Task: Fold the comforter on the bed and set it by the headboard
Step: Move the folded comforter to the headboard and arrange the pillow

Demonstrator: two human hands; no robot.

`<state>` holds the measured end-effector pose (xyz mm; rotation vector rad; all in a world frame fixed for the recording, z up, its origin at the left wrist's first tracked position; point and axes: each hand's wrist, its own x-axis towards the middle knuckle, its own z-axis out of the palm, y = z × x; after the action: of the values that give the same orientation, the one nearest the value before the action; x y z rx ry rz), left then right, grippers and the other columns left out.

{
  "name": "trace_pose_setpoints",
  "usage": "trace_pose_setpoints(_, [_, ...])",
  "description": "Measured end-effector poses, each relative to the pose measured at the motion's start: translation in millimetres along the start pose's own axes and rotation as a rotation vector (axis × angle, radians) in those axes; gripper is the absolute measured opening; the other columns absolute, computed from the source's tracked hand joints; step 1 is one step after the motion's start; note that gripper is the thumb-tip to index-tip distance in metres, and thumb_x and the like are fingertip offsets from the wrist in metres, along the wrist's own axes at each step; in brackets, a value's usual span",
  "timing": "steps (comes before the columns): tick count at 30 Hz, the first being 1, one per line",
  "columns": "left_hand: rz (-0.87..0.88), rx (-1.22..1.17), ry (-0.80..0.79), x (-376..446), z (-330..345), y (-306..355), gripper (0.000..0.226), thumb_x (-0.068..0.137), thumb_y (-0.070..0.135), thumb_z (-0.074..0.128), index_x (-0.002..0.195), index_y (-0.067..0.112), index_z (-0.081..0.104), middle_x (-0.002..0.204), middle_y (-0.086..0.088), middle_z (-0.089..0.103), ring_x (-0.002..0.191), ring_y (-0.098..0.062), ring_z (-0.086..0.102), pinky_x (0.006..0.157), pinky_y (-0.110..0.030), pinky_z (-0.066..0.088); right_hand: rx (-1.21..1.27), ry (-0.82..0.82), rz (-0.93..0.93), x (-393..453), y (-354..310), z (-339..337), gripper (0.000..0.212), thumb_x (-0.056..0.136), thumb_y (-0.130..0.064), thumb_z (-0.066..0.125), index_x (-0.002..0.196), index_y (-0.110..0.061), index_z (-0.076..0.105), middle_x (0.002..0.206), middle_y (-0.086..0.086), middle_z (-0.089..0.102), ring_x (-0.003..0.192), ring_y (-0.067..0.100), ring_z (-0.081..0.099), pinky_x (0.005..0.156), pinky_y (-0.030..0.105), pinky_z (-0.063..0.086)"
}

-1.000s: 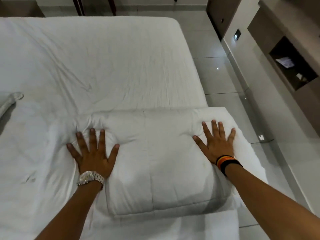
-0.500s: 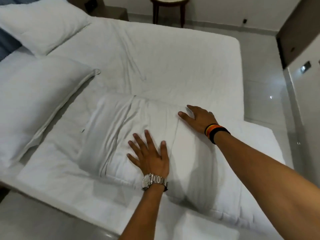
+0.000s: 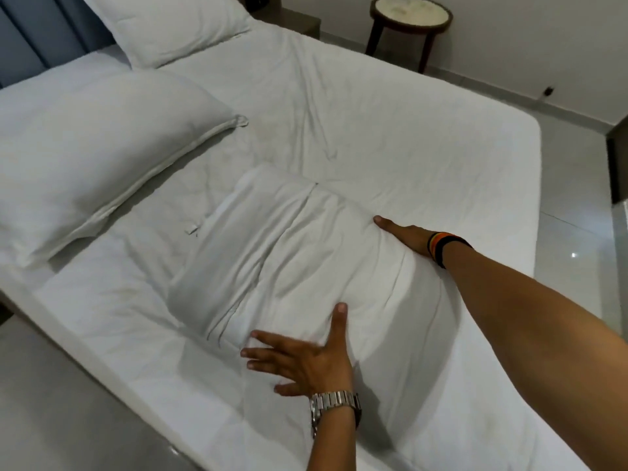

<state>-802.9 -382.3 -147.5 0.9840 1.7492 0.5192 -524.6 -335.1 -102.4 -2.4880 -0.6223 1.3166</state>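
Observation:
The white comforter [image 3: 292, 246] lies folded into a thick pad on the near side of the bed [image 3: 424, 141]. My left hand [image 3: 302, 362], with a metal watch on the wrist, rests flat with fingers spread on the pad's near edge. My right hand [image 3: 407, 237], with dark and orange wristbands, lies flat against the pad's far right edge, its fingers partly sunk into the fabric. Neither hand grips the comforter. The blue headboard [image 3: 37, 35] stands at the upper left, beyond the pillows.
Two white pillows lie by the headboard, the near one [image 3: 95, 158] just left of the folded pad, the far one [image 3: 170, 25] behind it. A round wooden side table [image 3: 411, 15] stands past the bed's far side. Grey tiled floor [image 3: 577, 212] runs along the right.
The view has swung left, bringing pillows and headboard into sight. Both hands have slid along the folded comforter toward the headboard side, staying flat on it; the left hand moved to the near edge.

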Motion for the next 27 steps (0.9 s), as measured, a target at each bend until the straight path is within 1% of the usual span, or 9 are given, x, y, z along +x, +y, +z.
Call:
trace_pose_setpoints(2, [-0.053, -0.052, 0.010, 8, 1, -2, 0.171, 0.030, 0.101, 0.062, 0.151, 0.032, -0.037, 0.157, 0.005, -0.047, 0.147, -0.016, -0.039, 0.117, -0.069, -0.001, 0.055, -0.061, 0.031, 10, 5, 14, 0.122, 0.060, -0.104, 0.043, 0.155, -0.027, 0.043, 0.151, 0.007, 0.051, 0.122, 0.029, 0.055, 0.101, 0.042, 0.038])
trace_pose_setpoints(6, [-0.088, -0.066, -0.001, 10, -4, 0, 0.176, 0.025, 0.098, 0.066, 0.150, 0.032, -0.038, 0.159, 0.005, -0.044, 0.149, -0.017, -0.035, 0.117, -0.070, 0.002, 0.090, -0.105, -0.005, 55, 29, 38, 0.141, 0.045, -0.113, 0.038, 0.162, -0.034, 0.027, 0.165, 0.000, 0.036, 0.145, 0.026, 0.042, 0.123, 0.046, 0.025])
trace_pose_setpoints(10, [-0.079, -0.017, -0.015, 3, -12, 3, 0.170, 0.034, 0.093, 0.072, 0.153, 0.032, -0.033, 0.161, 0.006, -0.040, 0.151, -0.018, -0.030, 0.116, -0.072, 0.004, 0.131, -0.119, 0.020, 84, 42, 39, 0.144, 0.040, -0.113, 0.043, 0.161, -0.037, 0.029, 0.165, -0.002, 0.036, 0.146, 0.027, 0.041, 0.124, 0.051, 0.024])
trace_pose_setpoints(13, [-0.101, -0.047, 0.003, -4, -18, -12, 0.161, 0.038, 0.089, 0.076, 0.153, 0.045, -0.028, 0.163, 0.008, -0.034, 0.154, -0.026, -0.021, 0.115, -0.074, 0.007, 0.117, -0.106, 0.036, 68, 40, 38, 0.145, 0.036, -0.113, 0.044, 0.160, -0.038, 0.031, 0.163, -0.001, 0.039, 0.144, 0.028, 0.043, 0.123, 0.052, 0.026])
trace_pose_setpoints(15, [-0.198, -0.136, -0.015, -12, -21, -27, 0.161, 0.037, 0.085, 0.081, 0.152, 0.049, -0.025, 0.168, -0.001, -0.022, 0.156, -0.035, -0.003, 0.118, -0.068, 0.016, 0.116, -0.114, 0.031, 61, 39, 38, 0.148, 0.034, -0.113, 0.046, 0.161, -0.037, 0.030, 0.162, 0.000, 0.040, 0.144, 0.028, 0.043, 0.123, 0.052, 0.026])
trace_pose_setpoints(17, [-0.310, -0.257, -0.043, -18, -23, -39, 0.164, 0.036, 0.082, 0.084, 0.156, 0.042, -0.020, 0.169, -0.012, 0.002, 0.152, -0.039, 0.022, 0.118, -0.060, 0.029, 0.132, -0.115, 0.035, 60, 40, 37, 0.150, 0.034, -0.113, 0.047, 0.161, -0.035, 0.030, 0.162, 0.002, 0.040, 0.144, 0.029, 0.043, 0.123, 0.051, 0.027])
trace_pose_setpoints(19, [-0.375, -0.325, -0.062, -21, -21, -46, 0.161, 0.042, 0.077, 0.086, 0.159, 0.033, -0.015, 0.164, -0.015, 0.022, 0.144, -0.039, 0.037, 0.114, -0.054, 0.035, 0.143, -0.118, 0.042, 67, 43, 39, 0.150, 0.034, -0.112, 0.049, 0.161, -0.034, 0.030, 0.162, 0.003, 0.040, 0.144, 0.029, 0.043, 0.123, 0.052, 0.026])
trace_pose_setpoints(22, [-0.383, -0.347, -0.051, -16, -17, -48, 0.156, 0.046, 0.073, 0.088, 0.160, 0.028, -0.009, 0.159, -0.013, 0.033, 0.138, -0.037, 0.044, 0.112, -0.049, 0.038, 0.185, -0.159, 0.019, 82, 52, 39, 0.144, 0.038, -0.111, 0.051, 0.160, -0.038, 0.030, 0.163, 0.001, 0.038, 0.144, 0.027, 0.043, 0.124, 0.051, 0.025])
trace_pose_setpoints(27, [-0.414, -0.367, -0.054, -12, -16, -45, 0.151, 0.052, 0.066, 0.090, 0.161, 0.025, -0.007, 0.156, -0.014, 0.037, 0.136, -0.037, 0.046, 0.111, -0.046, 0.038, 0.194, -0.172, -0.040, 87, 61, 34, 0.136, 0.044, -0.109, 0.052, 0.160, -0.039, 0.031, 0.159, -0.001, 0.043, 0.141, 0.025, 0.046, 0.124, 0.049, 0.027])
